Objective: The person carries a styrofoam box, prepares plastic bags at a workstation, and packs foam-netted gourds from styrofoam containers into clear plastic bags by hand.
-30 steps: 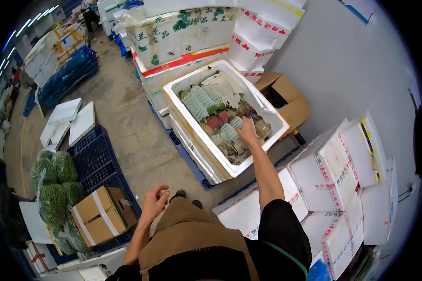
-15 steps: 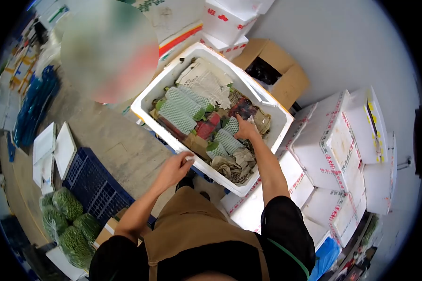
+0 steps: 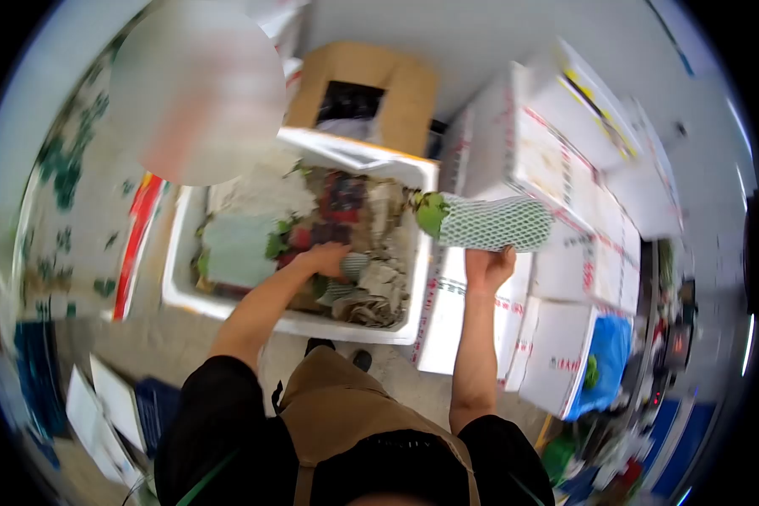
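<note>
My right hand [image 3: 489, 268] grips a leafy-topped vegetable in a white foam net sleeve [image 3: 497, 223] from below, lifted out over the stacked boxes on the right. It lies roughly level, its green leafy end [image 3: 431, 212] pointing left. My left hand [image 3: 327, 259] reaches into a white foam box [image 3: 170, 274], against another net-sleeved piece [image 3: 354, 266]; its fingers are blurred and partly hidden. Inside the box are also a pale net-sleeved bundle [image 3: 240, 249], dark red contents [image 3: 343, 196] and crumpled paper [image 3: 379, 291].
An opened cardboard carton [image 3: 409, 93] stands behind the foam box. White printed boxes [image 3: 557, 160] are stacked at right, one lined with a blue bag [image 3: 607, 354]. A large white box with green print [image 3: 76, 244] is at left; white panels [image 3: 93, 430] are at lower left.
My right hand has come up out of the box with the net-sleeved vegetable. The left hand has moved from the box's near rim into it. The view has turned.
</note>
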A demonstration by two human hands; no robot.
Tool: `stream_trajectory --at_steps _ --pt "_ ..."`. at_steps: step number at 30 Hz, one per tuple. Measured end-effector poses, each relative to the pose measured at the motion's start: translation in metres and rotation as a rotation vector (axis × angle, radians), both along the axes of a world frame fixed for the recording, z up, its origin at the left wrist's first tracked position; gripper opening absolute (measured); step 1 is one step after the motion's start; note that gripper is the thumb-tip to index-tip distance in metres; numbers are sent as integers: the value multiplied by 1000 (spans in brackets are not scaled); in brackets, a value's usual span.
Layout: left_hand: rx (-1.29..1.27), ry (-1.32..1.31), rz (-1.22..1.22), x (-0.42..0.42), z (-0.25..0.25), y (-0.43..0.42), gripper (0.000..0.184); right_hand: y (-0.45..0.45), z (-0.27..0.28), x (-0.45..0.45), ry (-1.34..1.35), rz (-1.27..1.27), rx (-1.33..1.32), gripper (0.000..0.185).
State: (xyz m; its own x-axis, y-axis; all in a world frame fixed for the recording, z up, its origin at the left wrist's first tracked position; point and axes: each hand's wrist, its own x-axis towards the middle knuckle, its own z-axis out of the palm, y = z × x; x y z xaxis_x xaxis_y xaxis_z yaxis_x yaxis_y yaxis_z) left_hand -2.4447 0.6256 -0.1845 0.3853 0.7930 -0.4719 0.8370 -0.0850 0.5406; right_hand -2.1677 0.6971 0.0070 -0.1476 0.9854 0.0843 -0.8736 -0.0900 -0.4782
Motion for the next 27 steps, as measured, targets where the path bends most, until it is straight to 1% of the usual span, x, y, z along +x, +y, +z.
stream_trajectory --at_steps 2,3,4,5,6,7,8,9,10,11,13,14,15,16,17,19,20,21,22,23,25,27 --pt "18 49 -27 4 7 7 83 -19 12 19 142 -148 -135 61" --pt "-41 156 -92 8 8 16 74 -29 19 30 198 -218 -196 61" --pt "-92 271 -158 13 9 26 66 -37 17 48 142 -235 -183 61" --pt "-101 247 -191 17 16 31 56 -48 12 68 82 -254 -179 63" --pt "-52 272 -226 20 22 30 55 -62 23 78 6 -329 -250 69" --pt "-41 249 -272 15 8 34 54 -75 4 108 69 -221 -135 65" --pt "67 149 -280 2 -26 35 53 -93 11 125 120 -216 -146 65" --pt "141 87 -290 9 9 32 61 -112 22 137 9 -354 -302 75" --pt "217 -76 -257 -11 -25 36 71 -131 24 159 40 -369 -296 76" --pt "210 4 -231 -24 -26 37 77 -155 24 184 74 -379 -286 77" --pt "352 -46 -215 -31 31 35 76 -202 17 236 154 -426 -241 76" --pt "-6 166 -110 9 126 19 75 -224 10 261 184 -424 -216 76" --pt "-52 440 -66 2 145 27 78 -247 4 284 199 -479 -209 76" --pt "-91 712 0 -20 153 31 81 -273 -1 308 211 -521 -203 75" --pt "105 809 84 -34 179 14 79 -300 -8 334 220 -554 -198 75" --pt "-83 942 222 2 272 -17 71 -348 -30 379 270 -627 -133 74" --pt "-67 936 332 25 304 -36 70 -372 -38 401 282 -678 -112 75" --pt "9 862 443 54 327 -56 69 -397 -43 419 298 -733 -94 75" --pt "102 723 569 86 346 -79 68 -422 -45 436 312 -768 -102 76" --pt "201 524 676 117 355 -99 67 -447 -49 453 322 -799 -112 77" --pt "349 30 817 178 361 -135 65 -481 -52 483 348 -840 -98 78" --pt "366 -471 888 232 353 -157 63 -509 -59 505 379 -863 -71 79"
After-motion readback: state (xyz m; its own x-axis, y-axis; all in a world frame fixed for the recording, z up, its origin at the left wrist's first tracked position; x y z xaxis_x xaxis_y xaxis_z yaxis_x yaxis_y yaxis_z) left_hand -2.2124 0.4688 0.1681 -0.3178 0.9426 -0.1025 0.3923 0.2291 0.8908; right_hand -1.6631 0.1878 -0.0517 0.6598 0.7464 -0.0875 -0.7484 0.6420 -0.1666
